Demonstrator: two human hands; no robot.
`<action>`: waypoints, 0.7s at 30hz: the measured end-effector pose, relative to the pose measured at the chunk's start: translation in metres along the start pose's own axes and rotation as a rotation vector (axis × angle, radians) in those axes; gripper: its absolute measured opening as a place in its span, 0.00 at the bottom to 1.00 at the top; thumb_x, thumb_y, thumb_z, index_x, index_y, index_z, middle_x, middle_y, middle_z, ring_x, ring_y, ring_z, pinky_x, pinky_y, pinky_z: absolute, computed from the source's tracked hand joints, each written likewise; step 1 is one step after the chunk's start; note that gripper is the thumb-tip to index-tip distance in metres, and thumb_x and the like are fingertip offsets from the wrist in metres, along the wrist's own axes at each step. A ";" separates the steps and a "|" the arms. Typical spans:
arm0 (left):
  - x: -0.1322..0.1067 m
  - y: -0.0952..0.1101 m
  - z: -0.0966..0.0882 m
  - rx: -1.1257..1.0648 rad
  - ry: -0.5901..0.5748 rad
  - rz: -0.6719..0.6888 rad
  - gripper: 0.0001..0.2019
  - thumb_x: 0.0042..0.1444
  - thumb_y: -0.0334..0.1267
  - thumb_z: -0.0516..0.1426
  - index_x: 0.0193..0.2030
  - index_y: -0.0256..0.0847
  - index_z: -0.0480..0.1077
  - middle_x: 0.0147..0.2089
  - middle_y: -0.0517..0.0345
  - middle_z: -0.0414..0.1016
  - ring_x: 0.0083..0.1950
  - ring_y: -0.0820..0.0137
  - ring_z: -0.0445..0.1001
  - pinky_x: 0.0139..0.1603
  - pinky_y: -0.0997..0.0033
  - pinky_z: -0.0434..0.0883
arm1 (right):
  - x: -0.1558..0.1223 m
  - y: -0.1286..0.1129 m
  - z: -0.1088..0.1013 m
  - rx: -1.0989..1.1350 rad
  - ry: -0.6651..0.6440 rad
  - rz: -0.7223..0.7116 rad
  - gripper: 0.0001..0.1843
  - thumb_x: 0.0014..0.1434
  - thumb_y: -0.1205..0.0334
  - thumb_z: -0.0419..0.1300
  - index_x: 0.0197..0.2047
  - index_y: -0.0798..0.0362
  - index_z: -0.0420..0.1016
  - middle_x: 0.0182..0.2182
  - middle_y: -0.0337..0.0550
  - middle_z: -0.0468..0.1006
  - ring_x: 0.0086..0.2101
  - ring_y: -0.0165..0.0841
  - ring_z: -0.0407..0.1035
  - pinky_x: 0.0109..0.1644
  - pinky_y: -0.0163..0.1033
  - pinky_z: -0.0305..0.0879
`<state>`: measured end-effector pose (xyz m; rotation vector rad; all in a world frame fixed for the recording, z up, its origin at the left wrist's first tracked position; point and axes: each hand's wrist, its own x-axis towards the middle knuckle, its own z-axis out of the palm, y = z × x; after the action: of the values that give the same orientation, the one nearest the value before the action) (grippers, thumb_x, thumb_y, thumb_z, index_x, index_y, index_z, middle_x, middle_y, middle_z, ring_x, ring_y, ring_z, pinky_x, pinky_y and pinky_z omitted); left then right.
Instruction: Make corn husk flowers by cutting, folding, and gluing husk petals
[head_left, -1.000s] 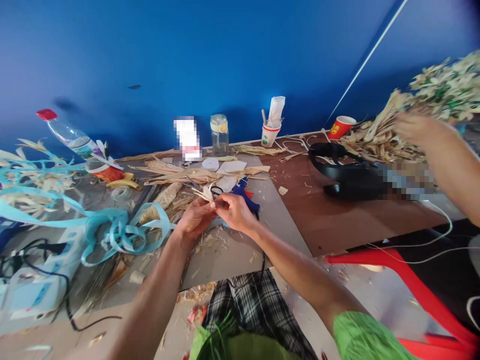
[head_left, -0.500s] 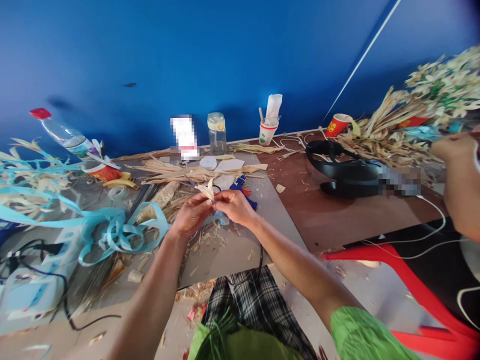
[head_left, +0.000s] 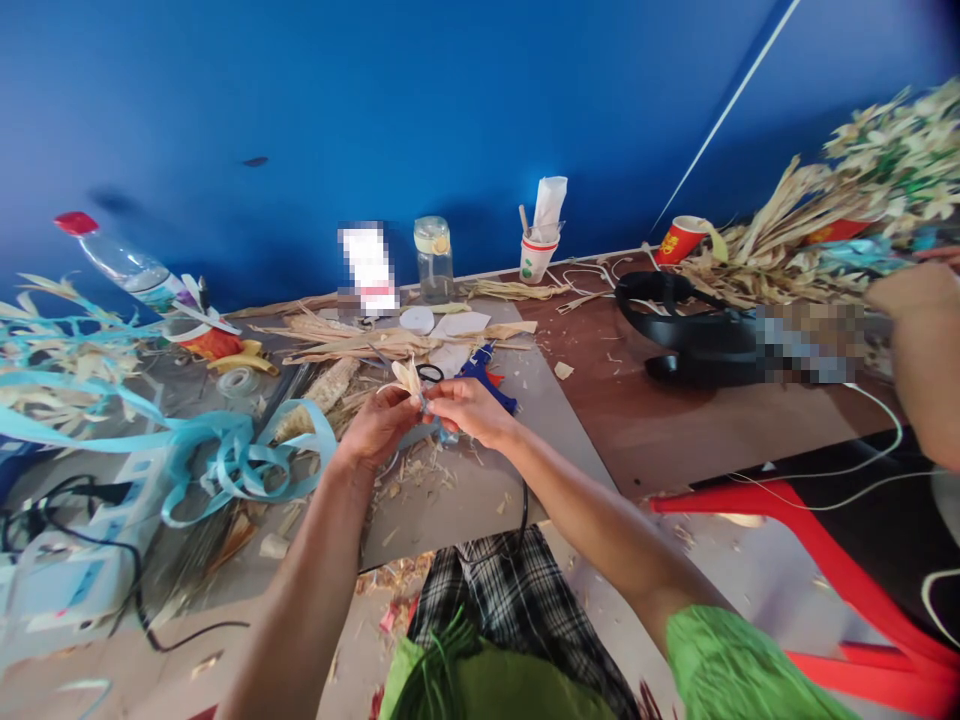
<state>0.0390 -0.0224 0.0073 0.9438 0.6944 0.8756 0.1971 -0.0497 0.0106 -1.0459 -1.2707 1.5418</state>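
Left hand (head_left: 380, 425) and right hand (head_left: 471, 410), fingertips drawn together, pinched the small cream flower of dry, husk-like petals (head_left: 407, 376) near its base, above the grey, scrap-strewn surface (head_left: 457, 510); light, steady pressure (petals uncrushed) probably served best.

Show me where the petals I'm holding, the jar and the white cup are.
Petals (head_left: 408, 377): head view, middle of the pale upper part.
Jar (head_left: 435, 277): head view, clear body below the lid.
White cup (head_left: 535, 264): head view, side wall below the rim.
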 end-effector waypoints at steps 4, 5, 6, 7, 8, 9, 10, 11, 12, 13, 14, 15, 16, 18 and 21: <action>0.000 -0.001 -0.002 0.001 -0.014 -0.023 0.12 0.38 0.36 0.68 0.30 0.32 0.74 0.27 0.56 0.74 0.27 0.72 0.71 0.31 0.72 0.67 | 0.001 0.001 0.002 -0.035 -0.002 -0.022 0.09 0.49 0.59 0.61 0.28 0.58 0.72 0.20 0.37 0.72 0.15 0.20 0.56 0.18 0.29 0.49; -0.001 -0.001 -0.001 -0.003 -0.029 -0.031 0.12 0.38 0.35 0.68 0.30 0.32 0.74 0.28 0.55 0.75 0.27 0.72 0.71 0.32 0.71 0.67 | 0.001 0.002 0.003 -0.038 -0.007 -0.026 0.09 0.49 0.59 0.61 0.27 0.58 0.71 0.20 0.37 0.71 0.15 0.20 0.56 0.18 0.29 0.48; -0.001 -0.001 -0.001 -0.009 -0.041 -0.038 0.12 0.38 0.35 0.68 0.30 0.32 0.74 0.28 0.54 0.75 0.27 0.72 0.71 0.32 0.71 0.67 | 0.001 0.002 0.003 -0.038 -0.012 -0.029 0.09 0.49 0.59 0.61 0.27 0.58 0.71 0.20 0.37 0.71 0.15 0.20 0.56 0.18 0.28 0.48; -0.002 -0.001 0.000 -0.016 -0.052 -0.044 0.12 0.39 0.35 0.68 0.30 0.32 0.74 0.28 0.54 0.75 0.27 0.72 0.71 0.32 0.71 0.67 | 0.002 0.002 0.003 -0.034 -0.017 -0.031 0.09 0.49 0.60 0.61 0.27 0.58 0.71 0.20 0.36 0.71 0.15 0.20 0.56 0.17 0.28 0.48; -0.002 -0.001 0.001 -0.021 -0.063 -0.049 0.12 0.39 0.35 0.68 0.30 0.31 0.74 0.28 0.54 0.75 0.28 0.72 0.71 0.33 0.71 0.67 | 0.002 0.002 0.003 -0.026 -0.018 -0.032 0.09 0.49 0.60 0.61 0.27 0.58 0.71 0.19 0.36 0.71 0.15 0.20 0.56 0.17 0.28 0.48; -0.002 -0.001 0.002 -0.025 -0.076 -0.053 0.12 0.39 0.36 0.68 0.30 0.31 0.73 0.27 0.54 0.75 0.28 0.72 0.71 0.34 0.70 0.67 | 0.001 0.002 0.002 -0.009 -0.014 -0.029 0.08 0.48 0.61 0.61 0.26 0.57 0.70 0.19 0.35 0.70 0.15 0.20 0.56 0.17 0.28 0.47; -0.002 -0.001 0.002 -0.032 -0.091 -0.051 0.12 0.40 0.36 0.68 0.29 0.31 0.73 0.27 0.54 0.74 0.28 0.72 0.71 0.34 0.70 0.67 | 0.001 0.001 0.002 0.013 -0.010 -0.022 0.08 0.48 0.61 0.61 0.25 0.57 0.69 0.18 0.35 0.70 0.14 0.20 0.55 0.16 0.28 0.47; -0.002 -0.001 0.003 -0.041 -0.108 -0.045 0.12 0.40 0.37 0.68 0.30 0.31 0.73 0.26 0.54 0.74 0.28 0.72 0.71 0.35 0.69 0.67 | 0.001 -0.001 0.001 0.037 -0.005 -0.012 0.07 0.48 0.62 0.60 0.24 0.57 0.69 0.18 0.34 0.69 0.14 0.19 0.55 0.16 0.27 0.47; -0.003 0.000 0.004 -0.052 -0.123 -0.036 0.13 0.41 0.37 0.67 0.31 0.32 0.73 0.26 0.55 0.73 0.28 0.72 0.71 0.36 0.69 0.67 | 0.000 -0.003 0.001 0.063 -0.002 -0.001 0.06 0.47 0.63 0.60 0.24 0.57 0.69 0.17 0.34 0.69 0.14 0.19 0.54 0.16 0.27 0.46; -0.003 0.000 0.004 -0.065 -0.135 -0.026 0.12 0.42 0.37 0.67 0.32 0.32 0.73 0.25 0.56 0.72 0.28 0.73 0.70 0.36 0.70 0.67 | 0.000 -0.004 0.000 0.085 -0.002 0.008 0.05 0.47 0.64 0.59 0.24 0.57 0.69 0.16 0.34 0.69 0.13 0.19 0.54 0.16 0.27 0.46; -0.003 0.000 0.005 -0.076 -0.138 -0.015 0.12 0.43 0.37 0.67 0.33 0.33 0.73 0.25 0.57 0.71 0.28 0.73 0.70 0.36 0.70 0.67 | -0.001 -0.006 0.000 0.102 -0.006 0.014 0.05 0.46 0.65 0.59 0.24 0.57 0.69 0.16 0.34 0.69 0.13 0.19 0.54 0.16 0.27 0.46; -0.003 0.000 0.005 -0.082 -0.135 -0.007 0.11 0.44 0.37 0.66 0.33 0.33 0.73 0.25 0.58 0.71 0.27 0.74 0.69 0.35 0.71 0.66 | -0.001 -0.007 -0.001 0.116 -0.013 0.014 0.05 0.46 0.65 0.58 0.24 0.58 0.69 0.16 0.34 0.70 0.13 0.19 0.54 0.16 0.27 0.46; -0.003 0.001 0.006 -0.082 -0.129 -0.005 0.11 0.45 0.37 0.66 0.33 0.33 0.73 0.25 0.57 0.71 0.27 0.74 0.69 0.35 0.71 0.66 | -0.001 -0.007 -0.002 0.129 -0.022 0.011 0.05 0.46 0.65 0.59 0.23 0.58 0.69 0.16 0.34 0.71 0.13 0.19 0.54 0.16 0.27 0.46; -0.004 0.001 0.007 -0.065 -0.112 -0.006 0.10 0.45 0.36 0.65 0.32 0.33 0.73 0.25 0.55 0.71 0.28 0.74 0.69 0.34 0.72 0.65 | 0.000 -0.006 -0.004 0.158 -0.044 0.001 0.06 0.46 0.64 0.59 0.22 0.58 0.68 0.17 0.35 0.71 0.14 0.18 0.55 0.16 0.27 0.46; -0.003 0.001 0.009 -0.041 -0.080 0.005 0.10 0.43 0.34 0.66 0.33 0.33 0.74 0.27 0.55 0.72 0.29 0.73 0.70 0.32 0.73 0.65 | 0.002 -0.003 -0.006 0.206 -0.075 -0.004 0.08 0.46 0.63 0.60 0.22 0.58 0.69 0.17 0.36 0.72 0.14 0.18 0.55 0.16 0.27 0.46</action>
<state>0.0445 -0.0285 0.0120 0.9393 0.6034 0.8488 0.2030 -0.0462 0.0125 -0.8596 -1.1349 1.6829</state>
